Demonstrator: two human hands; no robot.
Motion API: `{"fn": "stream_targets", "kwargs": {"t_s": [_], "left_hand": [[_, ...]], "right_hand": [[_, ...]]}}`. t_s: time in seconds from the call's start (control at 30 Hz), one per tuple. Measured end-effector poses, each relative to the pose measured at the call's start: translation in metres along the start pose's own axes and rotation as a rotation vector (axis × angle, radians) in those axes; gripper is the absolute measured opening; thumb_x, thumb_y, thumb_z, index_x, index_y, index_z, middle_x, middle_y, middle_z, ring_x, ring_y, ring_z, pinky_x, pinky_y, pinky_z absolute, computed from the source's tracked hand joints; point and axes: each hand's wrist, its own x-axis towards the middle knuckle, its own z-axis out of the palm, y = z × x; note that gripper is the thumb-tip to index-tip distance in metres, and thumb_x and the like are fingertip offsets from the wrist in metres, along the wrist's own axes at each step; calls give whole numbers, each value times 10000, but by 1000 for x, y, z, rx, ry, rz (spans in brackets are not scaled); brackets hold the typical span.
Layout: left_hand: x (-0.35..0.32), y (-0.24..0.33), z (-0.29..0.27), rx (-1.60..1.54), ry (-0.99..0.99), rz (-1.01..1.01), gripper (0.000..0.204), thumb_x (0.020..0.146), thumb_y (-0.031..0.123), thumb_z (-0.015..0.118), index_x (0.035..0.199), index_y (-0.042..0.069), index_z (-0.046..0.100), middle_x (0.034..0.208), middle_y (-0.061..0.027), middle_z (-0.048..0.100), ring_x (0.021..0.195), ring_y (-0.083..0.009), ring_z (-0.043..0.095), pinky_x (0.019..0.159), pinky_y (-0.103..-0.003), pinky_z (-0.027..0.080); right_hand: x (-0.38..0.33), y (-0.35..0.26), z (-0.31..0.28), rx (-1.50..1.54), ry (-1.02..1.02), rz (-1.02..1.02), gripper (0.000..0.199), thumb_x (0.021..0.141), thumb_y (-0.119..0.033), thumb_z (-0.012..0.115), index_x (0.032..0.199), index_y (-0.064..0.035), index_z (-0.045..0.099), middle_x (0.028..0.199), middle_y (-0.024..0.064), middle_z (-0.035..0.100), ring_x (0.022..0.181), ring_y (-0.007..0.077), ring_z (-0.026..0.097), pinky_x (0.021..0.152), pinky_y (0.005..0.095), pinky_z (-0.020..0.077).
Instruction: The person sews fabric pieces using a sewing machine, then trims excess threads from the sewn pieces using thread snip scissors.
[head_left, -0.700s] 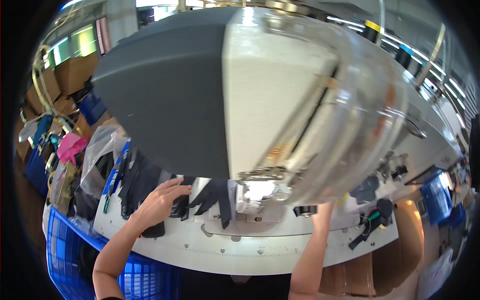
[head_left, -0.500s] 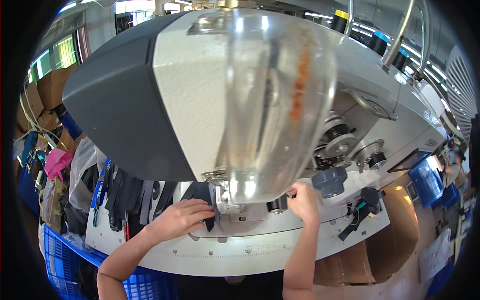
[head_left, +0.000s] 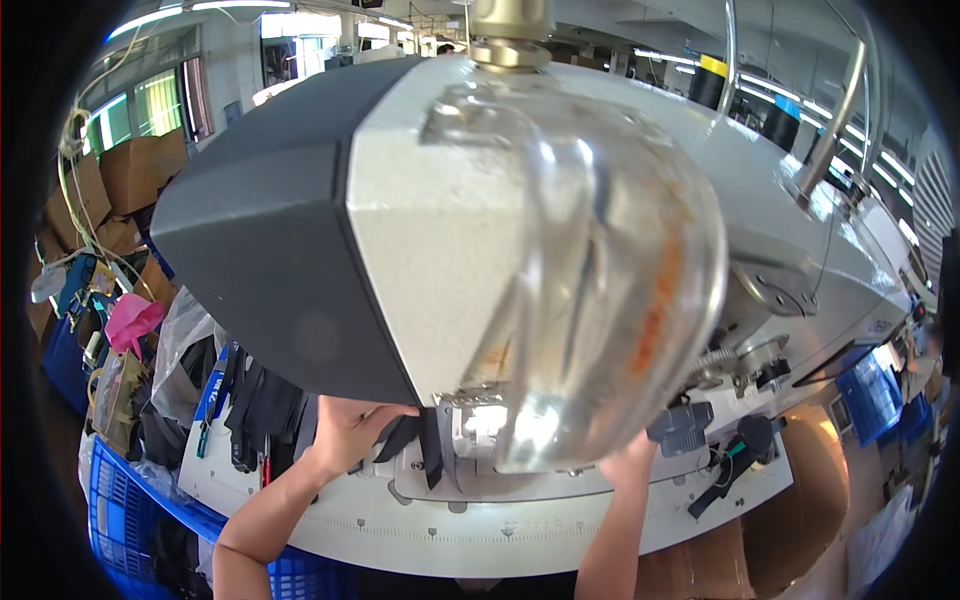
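Left hand [head_left: 350,435] beside a dark strap [head_left: 430,450], right hand [head_left: 630,462] behind a clear shield [head_left: 600,300]

The left hand is bent at the wrist under the dark cover [head_left: 260,260] of a large sewing machine [head_left: 430,240], with its fingertips near the upper end of the strap; the cover hides part of the fingers, so I cannot tell whether they grasp anything. The right hand reaches up from the lower edge, its fingers lost behind the shield, and I cannot tell whether they are closed on something. The strap lies under the machine head, between the two hands and nearer the left one

Just right of the right hand is a dark grey knob [head_left: 682,427]. Both forearms cross the front of the white table [head_left: 470,530]. On its left part lie more dark strips [head_left: 265,400] in a bunch, with a slim red tool [head_left: 266,465] by their lower ends

Farther left are a clear plastic bag [head_left: 185,360], a pink cloth [head_left: 132,322] and, lower down, a blue basket [head_left: 110,500]. To the right stands an open cardboard box [head_left: 800,490], below the table's edge. Thread spools [head_left: 708,82] stand behind the machine
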Motion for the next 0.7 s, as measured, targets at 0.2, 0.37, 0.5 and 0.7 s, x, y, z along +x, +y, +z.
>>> {"fn": "stream_targets", "kwargs": {"t_s": [0.2,0.37,0.5,0.7], "left_hand": [[0,40,-3,172,103,659,245,669,49,851,911,60,813,994,-51,741,779,-150,699,635,-278,579],[5,59,13,353,156,747,308,657,108,768,962,83,803,911,-20,731,796,-143,687,662,-246,579],[5,65,12,336,76,672,356,685,115,744,1038,96,793,971,-8,736,845,-144,683,672,-241,584],[7,61,4,203,-52,591,417,673,75,749,1086,30,787,1037,-75,731,848,-173,705,697,-278,605]], "right_hand": [[-26,-44,29,-283,-529,-200,281,839,-219,704,1020,-32,598,986,101,662,823,209,625,753,343,476],[-18,-74,18,-597,-1027,217,711,1051,-525,479,1513,7,391,1508,160,496,1368,232,501,1208,387,369],[-23,-56,21,657,-775,762,689,1075,-455,428,1546,30,299,1562,222,389,1486,347,346,1283,536,236],[-30,-32,27,552,-839,478,722,1077,-533,377,1569,-8,319,1583,198,403,1466,364,392,1247,529,328]]}}
